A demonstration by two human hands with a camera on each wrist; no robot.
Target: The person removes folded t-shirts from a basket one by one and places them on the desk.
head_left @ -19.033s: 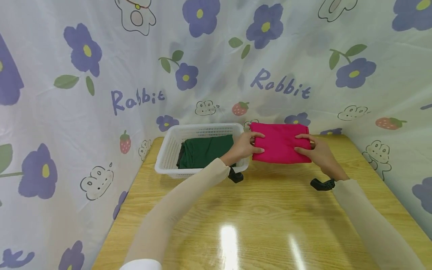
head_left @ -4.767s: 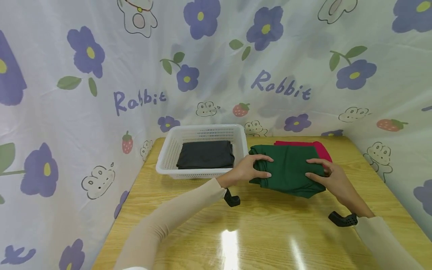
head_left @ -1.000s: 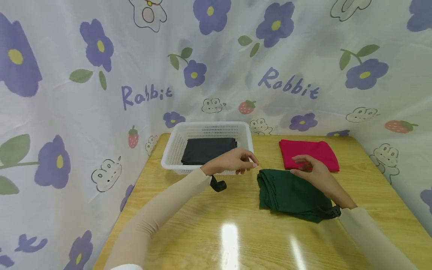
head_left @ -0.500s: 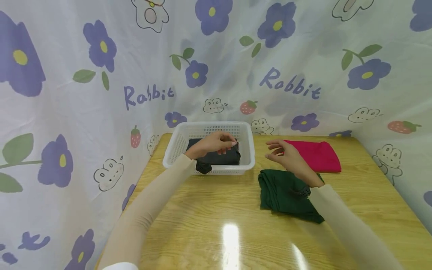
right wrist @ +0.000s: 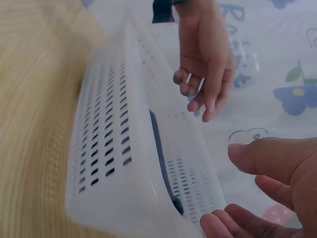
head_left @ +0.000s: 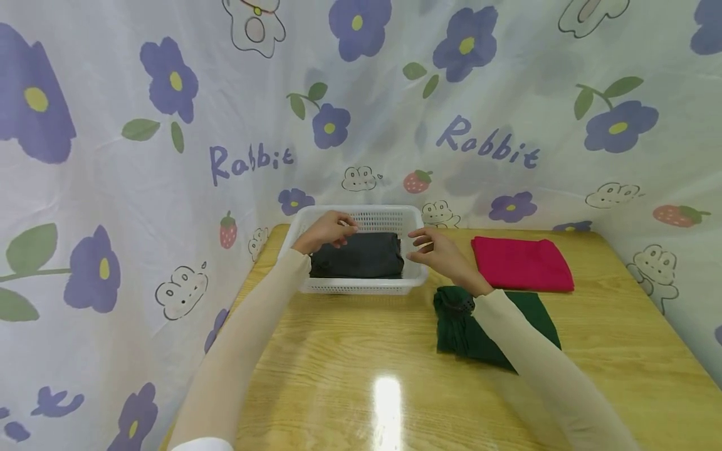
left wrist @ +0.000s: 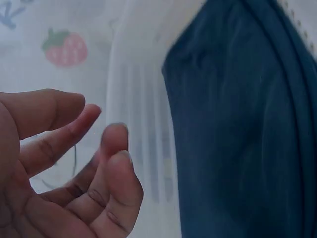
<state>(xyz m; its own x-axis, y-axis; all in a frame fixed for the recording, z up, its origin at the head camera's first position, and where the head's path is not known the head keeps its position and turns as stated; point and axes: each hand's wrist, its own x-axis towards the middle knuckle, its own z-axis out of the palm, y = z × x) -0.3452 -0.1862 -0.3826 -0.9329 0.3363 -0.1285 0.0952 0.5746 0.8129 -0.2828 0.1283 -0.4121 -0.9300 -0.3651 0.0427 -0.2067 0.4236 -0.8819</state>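
Observation:
A white perforated plastic basket [head_left: 361, 286] stands at the back of the table with a folded dark grey cloth [head_left: 366, 260] inside. Over its left part hovers my left hand [head_left: 328, 230], fingers loosely bent and holding nothing; the left wrist view has the cloth [left wrist: 233, 124] beside the fingers, apart from them. My right hand [head_left: 442, 254] is by the basket's right rim, thumb and fingers spread, also holding nothing. Beneath my right forearm lies a folded dark green cloth [head_left: 468, 335], partly hidden. Behind it a folded crimson cloth [head_left: 521, 266] rests flat.
The wooden table [head_left: 333, 357] extends in front of the basket and to the right of the cloths. A patterned white curtain [head_left: 383, 88] closes off the back and both sides. Both wrists carry black camera mounts.
Earlier, both hands held the crimson cloth, then the green one, right of the basket; both now lie on the table. Since then my hands have let go and moved left to the basket.

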